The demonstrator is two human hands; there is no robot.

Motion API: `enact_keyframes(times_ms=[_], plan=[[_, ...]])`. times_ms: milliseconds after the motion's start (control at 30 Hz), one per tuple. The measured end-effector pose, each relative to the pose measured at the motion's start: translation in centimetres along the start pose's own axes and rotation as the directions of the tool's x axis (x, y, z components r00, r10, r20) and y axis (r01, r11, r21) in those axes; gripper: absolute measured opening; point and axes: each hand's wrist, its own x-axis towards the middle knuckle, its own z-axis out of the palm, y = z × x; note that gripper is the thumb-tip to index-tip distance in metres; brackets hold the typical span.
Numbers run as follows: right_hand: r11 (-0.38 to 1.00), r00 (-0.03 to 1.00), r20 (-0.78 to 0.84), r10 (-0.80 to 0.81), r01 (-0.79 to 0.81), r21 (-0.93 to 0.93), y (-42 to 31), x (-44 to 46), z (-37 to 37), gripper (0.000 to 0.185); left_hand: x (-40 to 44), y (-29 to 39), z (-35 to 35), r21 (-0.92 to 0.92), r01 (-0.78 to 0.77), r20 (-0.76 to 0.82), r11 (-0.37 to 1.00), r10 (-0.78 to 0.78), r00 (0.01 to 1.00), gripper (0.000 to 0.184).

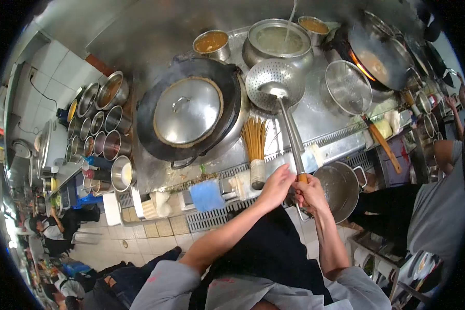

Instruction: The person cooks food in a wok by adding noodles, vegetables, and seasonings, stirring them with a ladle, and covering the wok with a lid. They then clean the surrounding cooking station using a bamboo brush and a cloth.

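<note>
My right hand (311,193) is closed around the wooden end of a long-handled perforated strainer (275,80). The strainer's round bowl lies over the stove top, just in front of a metal pot (280,39) of cloudy liquid. A thin metal piece shows below my right fist; what it belongs to is hidden. My left hand (277,187) is beside the handle's end, its fingers loosely extended and nothing visible in them. Left of the strainer handle, a bamboo wok brush (255,150) rests bristles up. A lidded wok (187,111) sits farther left.
A mesh strainer (349,88) lies to the right, near a smoking wok (377,62) with flame beside it. Water runs into the pot. Metal containers (117,144) stand at left. A large pot (341,191) is below the counter edge. A co-worker (442,201) stands at right.
</note>
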Motion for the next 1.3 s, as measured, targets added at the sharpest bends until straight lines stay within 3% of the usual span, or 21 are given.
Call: enact_keyframes(times_ms=[100,167,233,367,433,467,500,567,600,633,667,700,733,767,833,900,967,1067,1100,1200,1300], plan=[[0.984,0.989,0.053,-0.136,0.129,0.126,-2.1,2.5,-0.9,0.023,-6.4,3.1,-4.0,-0.045,-0.006,0.130,0.999,0.012,0.991,0.052],[0.992,0.993,-0.020,-0.118,0.117,-0.052,-6.2,5.5,-0.5,0.029,-10.2,1.3,-6.4,-0.081,0.099,0.138,0.992,-0.088,0.987,0.049],[0.818,0.844,-0.078,-0.530,0.486,-0.308,-8.0,12.2,-1.7,0.032,-13.8,-1.1,-8.1,0.046,0.188,-0.004,0.981,-0.188,0.982,0.045],[0.878,0.881,-0.144,-0.451,0.409,-0.248,-16.4,17.2,4.5,0.016,-20.9,-6.8,-9.3,0.404,0.373,-0.376,0.835,-0.220,0.900,0.046],[0.919,0.981,-0.025,-0.195,0.191,0.344,-20.6,23.0,5.5,0.012,-24.5,-10.2,-9.0,0.279,0.477,-0.499,0.833,-0.299,0.814,0.046],[0.762,0.995,0.069,-0.073,0.011,0.647,-24.3,22.9,7.2,0.013,-25.5,-11.0,-8.7,0.226,0.574,-0.532,0.787,-0.394,0.750,0.046],[0.714,0.984,0.117,-0.138,0.017,0.700,-27.1,22.5,9.0,0.015,-26.8,-12.0,-8.3,0.167,0.664,-0.556,0.729,-0.486,0.674,0.046],[0.653,0.959,0.257,-0.119,-0.119,0.748,-31.6,24.8,10.8,0.016,-31.1,-22.0,-7.6,0.382,0.709,-0.554,0.593,-0.467,0.689,0.046],[0.663,0.961,0.243,-0.131,-0.097,0.742,-33.2,25.7,11.6,0.018,-33.3,-26.4,-6.9,0.232,0.751,-0.549,0.618,-0.555,0.626,0.048],[0.711,0.935,0.323,-0.147,-0.127,0.692,-34.1,26.8,11.4,0.017,-35.7,-30.1,-5.9,0.076,0.782,-0.523,0.619,-0.642,0.560,0.052],[0.754,0.903,0.400,-0.157,-0.151,0.639,-34.6,28.0,10.6,0.016,-38.0,-33.0,-4.8,0.020,0.704,-0.567,0.710,-0.572,0.593,0.048],[0.863,0.892,0.410,-0.191,-0.047,0.504,-34.6,29.8,8.8,0.015,-40.3,-35.8,-3.8,-0.025,0.609,-0.606,0.792,-0.497,0.621,0.044],[0.933,0.876,0.427,-0.225,0.068,0.352,-34.1,31.5,7.5,0.015,-41.4,-36.1,-3.2,-0.095,0.637,-0.609,0.765,-0.551,0.571,0.044],[0.943,0.915,0.231,-0.329,0.304,0.138,-32.4,31.3,6.9,0.011,-41.4,-35.7,-2.9,-0.148,0.678,-0.596,0.720,-0.612,0.520,0.044],[0.711,0.800,0.076,-0.595,0.568,-0.413,-28.7,27.6,6.3,0.008,-41.1,-35.9,-2.5,-0.234,0.716,-0.568,0.658,-0.690,0.449,0.044],[0.554,0.688,0.000,-0.726,0.584,-0.593,-25.1,26.6,3.8,0.007,-40.8,-36.2,-2.2,-0.288,0.714,-0.553,0.638,-0.720,0.420,0.044],[0.538,0.744,-0.048,-0.666,0.435,-0.722,-23.5,22.9,3.5,0.008,-40.2,-36.5,-2.2,-0.336,0.698,-0.542,0.633,-0.735,0.407,0.044],[0.883,0.920,-0.099,-0.379,0.327,-0.336,-23.2,22.5,3.0,0.006,-39.2,-36.7,-3.0,-0.414,0.649,-0.534,0.638,-0.748,0.395,0.045],[0.969,0.980,-0.107,-0.170,0.186,0.163,-24.4,23.2,3.5,0.011,-38.8,-36.8,-3.3,-0.450,0.623,-0.529,0.640,-0.753,0.391,0.045],[0.703,0.959,0.192,-0.206,0.009,0.711,-27.6,24.3,5.8,0.016,-37.7,-36.0,-4.6,-0.597,0.495,-0.517,0.631,-0.774,0.365,0.045],[0.746,0.955,0.124,-0.270,0.126,0.653,-30.0,24.6,11.6,0.018,-36.1,-33.0,-5.4,-0.692,0.358,-0.528,0.627,-0.778,0.341,0.046]])
